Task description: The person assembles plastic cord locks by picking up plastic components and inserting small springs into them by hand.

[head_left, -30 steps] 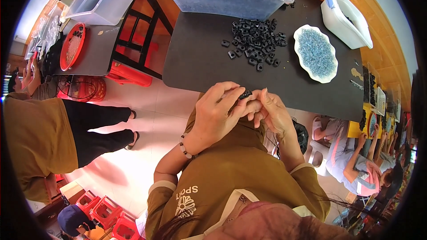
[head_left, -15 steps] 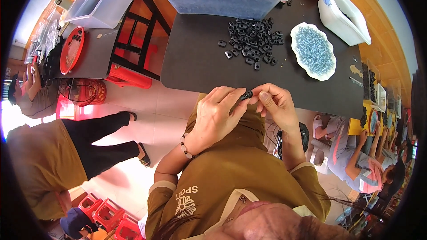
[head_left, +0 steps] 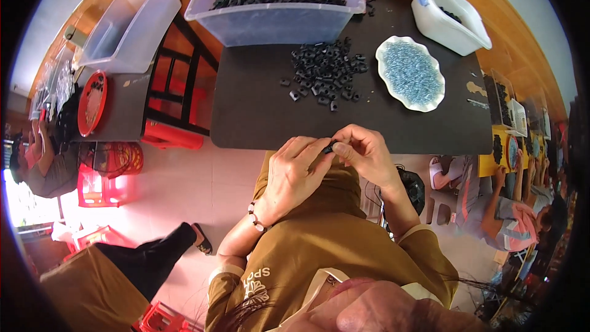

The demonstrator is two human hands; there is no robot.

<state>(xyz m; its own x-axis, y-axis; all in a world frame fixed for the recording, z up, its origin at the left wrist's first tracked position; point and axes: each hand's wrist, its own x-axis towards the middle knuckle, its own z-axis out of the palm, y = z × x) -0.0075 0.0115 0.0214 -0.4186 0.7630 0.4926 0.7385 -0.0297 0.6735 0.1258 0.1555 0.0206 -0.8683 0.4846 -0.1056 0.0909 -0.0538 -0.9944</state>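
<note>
Just off the table's near edge, a small black plastic part sits between my two hands. My left hand is closed, its thumb and fingertips pinching the part. From the other side, the thumb and forefinger of my right hand press together at the part's end; anything tiny between them is hidden. Beyond my hands lies a loose pile of similar black parts. To its right stands a white scalloped dish full of small, clear bluish pieces.
A big clear bin of black parts stands at the table's back, with a white tub at far right. Left, a side table holds an empty clear bin and a red tray. Other people sit or stand on both sides.
My right thumb has come over onto the end of the black part. The view has shifted, showing more of the large bin. At left, the standing person has moved lower in the picture.
</note>
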